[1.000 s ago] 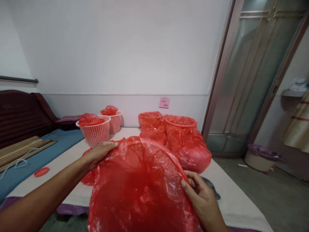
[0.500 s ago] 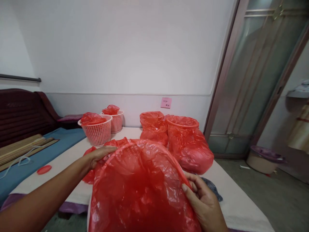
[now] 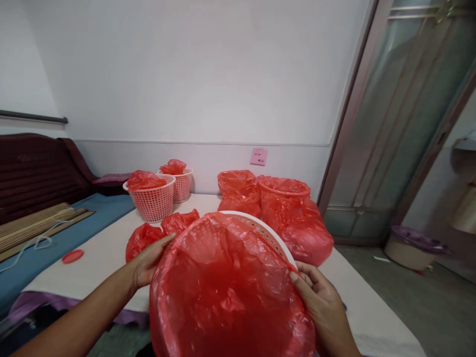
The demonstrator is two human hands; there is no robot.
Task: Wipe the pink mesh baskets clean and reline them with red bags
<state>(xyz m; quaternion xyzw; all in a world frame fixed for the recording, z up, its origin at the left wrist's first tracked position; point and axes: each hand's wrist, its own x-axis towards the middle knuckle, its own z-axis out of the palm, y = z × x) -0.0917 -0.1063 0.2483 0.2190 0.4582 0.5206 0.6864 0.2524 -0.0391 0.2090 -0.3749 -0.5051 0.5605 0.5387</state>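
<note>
Close in front of me a white plastic basket (image 3: 273, 237) is tilted with its mouth toward me, lined with a red plastic bag (image 3: 226, 292). The bag covers the rim on the left and front, while the far right of the white rim is bare. My left hand (image 3: 153, 259) grips the bagged rim on the left, its fingers partly hidden behind. On the right side my right hand (image 3: 320, 297) pinches the bag's edge against the rim with the thumb inside. Crumpled red bags (image 3: 143, 240) lie just beyond my left hand.
Two perforated baskets holding red bags, the nearer basket (image 3: 154, 203) and the farther basket (image 3: 183, 187), stand at the back left. Bag-covered baskets (image 3: 284, 187) stand at the back right. A red disc (image 3: 73, 256) lies on the white-covered table (image 3: 100, 263). A bin (image 3: 407, 250) stands on the floor.
The bag's edge has come off the far right rim, so the white perforated basket now shows there. The basket has shifted slightly right, with both hands still on it.
</note>
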